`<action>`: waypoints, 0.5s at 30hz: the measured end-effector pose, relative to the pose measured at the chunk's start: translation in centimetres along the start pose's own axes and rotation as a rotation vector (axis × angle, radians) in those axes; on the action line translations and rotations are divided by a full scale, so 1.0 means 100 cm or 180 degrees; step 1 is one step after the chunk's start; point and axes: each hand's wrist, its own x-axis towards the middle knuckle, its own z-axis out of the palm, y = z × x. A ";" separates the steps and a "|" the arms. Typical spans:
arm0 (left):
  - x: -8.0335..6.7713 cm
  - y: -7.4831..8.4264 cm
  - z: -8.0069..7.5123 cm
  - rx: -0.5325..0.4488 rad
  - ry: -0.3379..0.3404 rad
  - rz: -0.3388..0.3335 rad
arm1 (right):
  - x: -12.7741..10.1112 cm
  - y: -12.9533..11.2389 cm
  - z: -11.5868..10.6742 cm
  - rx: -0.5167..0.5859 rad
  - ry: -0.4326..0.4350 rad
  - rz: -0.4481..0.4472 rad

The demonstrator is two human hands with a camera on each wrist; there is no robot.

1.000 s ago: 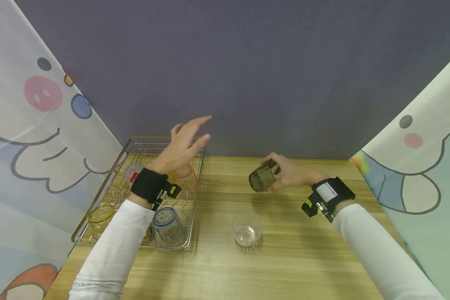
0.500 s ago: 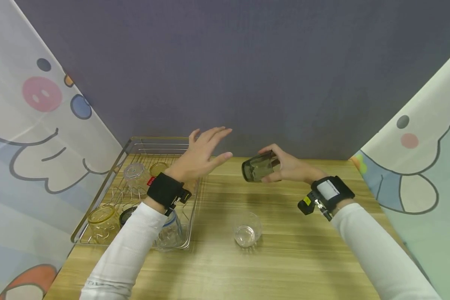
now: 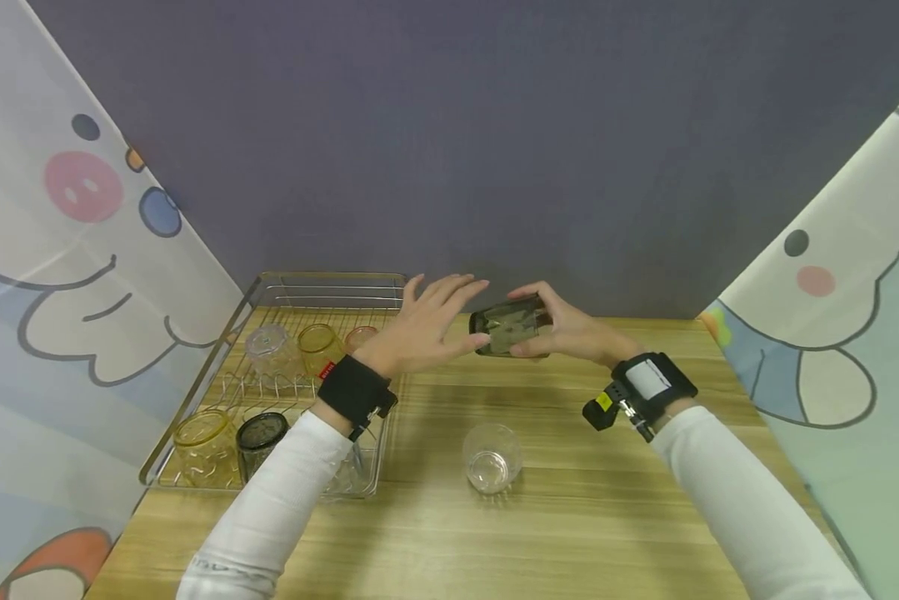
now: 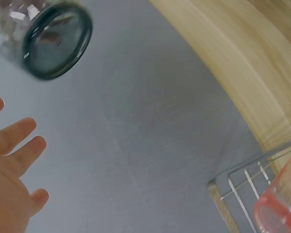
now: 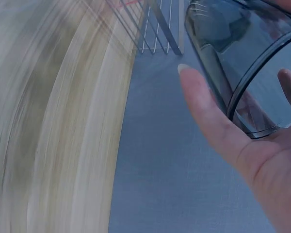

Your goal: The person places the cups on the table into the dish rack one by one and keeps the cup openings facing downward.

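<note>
My right hand (image 3: 572,329) grips a smoky dark drinking glass (image 3: 505,325) near its open mouth. The glass lies nearly sideways in the air above the table, its base facing left. Thumb and fingers go round its wall in the right wrist view. My left hand (image 3: 422,333), fingers spread, is close to the base; a gap separates hand and glass in the left wrist view. On the table below, a clear glass (image 3: 491,458) stands upright with its mouth up.
At the left stands a wire dish rack (image 3: 329,276) with several upturned glasses, among them a yellow one (image 3: 207,450), a dark one (image 3: 260,442) and an amber one (image 3: 320,348). My left forearm partly hides others. A grey wall (image 3: 494,150) rises behind the wooden table (image 3: 449,550).
My left hand has moved right, from above the rack to beside the dark glass. My right hand has raised that glass, shifted it slightly left and turned it closer to horizontal.
</note>
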 end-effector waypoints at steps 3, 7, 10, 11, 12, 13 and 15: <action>-0.001 0.001 0.005 0.0020 -0.0055 0.0029 | -0.001 -0.001 0.002 0.0123 -0.0030 -0.0007; -0.001 0.003 0.012 0.0076 -0.0055 0.0075 | -0.001 -0.001 0.005 0.0224 -0.0032 -0.0064; 0.000 0.006 0.018 0.0071 -0.0103 0.0075 | 0.000 -0.001 0.007 0.0320 -0.0037 -0.0098; 0.000 0.007 0.020 0.0055 -0.0124 0.0070 | 0.000 -0.001 0.008 0.0351 -0.0040 -0.0095; 0.001 0.008 0.022 0.0019 -0.0139 0.0063 | 0.000 -0.001 0.008 0.0373 -0.0048 -0.0095; 0.001 0.009 0.025 -0.0018 -0.0149 0.0057 | 0.000 -0.002 0.009 0.0398 -0.0040 -0.0081; 0.001 0.010 0.028 -0.0172 -0.0127 0.0036 | 0.001 -0.002 0.011 0.0436 -0.0028 -0.0052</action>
